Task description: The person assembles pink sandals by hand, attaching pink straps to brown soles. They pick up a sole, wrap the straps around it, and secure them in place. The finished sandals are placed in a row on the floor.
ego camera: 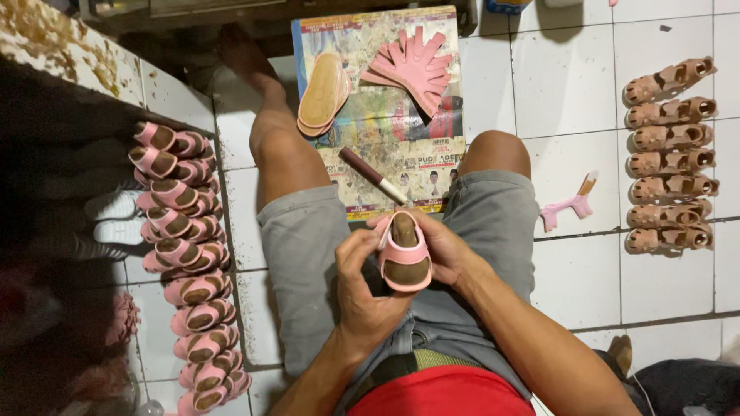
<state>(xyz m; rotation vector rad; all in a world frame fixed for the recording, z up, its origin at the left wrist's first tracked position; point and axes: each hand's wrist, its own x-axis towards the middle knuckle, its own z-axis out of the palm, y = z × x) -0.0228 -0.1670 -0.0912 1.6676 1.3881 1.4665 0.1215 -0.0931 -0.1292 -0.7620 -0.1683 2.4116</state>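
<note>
Over the lap: small pink child's sandal with a brown insole (405, 254), held above the grey shorts (493, 223), between the two knees.
Sandal axis: the long axis runs almost straight away from the person; one end points to the printed paper sheet (385, 131), the other end to the body. The brown insole faces up.
Left hand (368, 289): closed around the left side of the sandal, thumb pressed on the pink strap.
Right hand (447, 246): wrapped around the right side and the far end of the sandal, fingers mostly hidden behind it.
Paper sheet: lies on the white tiled floor (570, 85) in front of the knees. Near its far edge are a stack of tan flat soles (322, 92) and a fan of pink cut strap pieces (412, 65).
Brush: brown-handled brush (374, 176) lies diagonally on the near part of the sheet; its light tip is just beside the sandal.
Left floor edge: a long row of finished pink sandals (181, 254), packed closely.
Right floor edge: a column of brown shoe lasts with tan straps (669, 154).
Between: one loose pink strap piece (566, 206) lies on the tile near the right knee.
</note>
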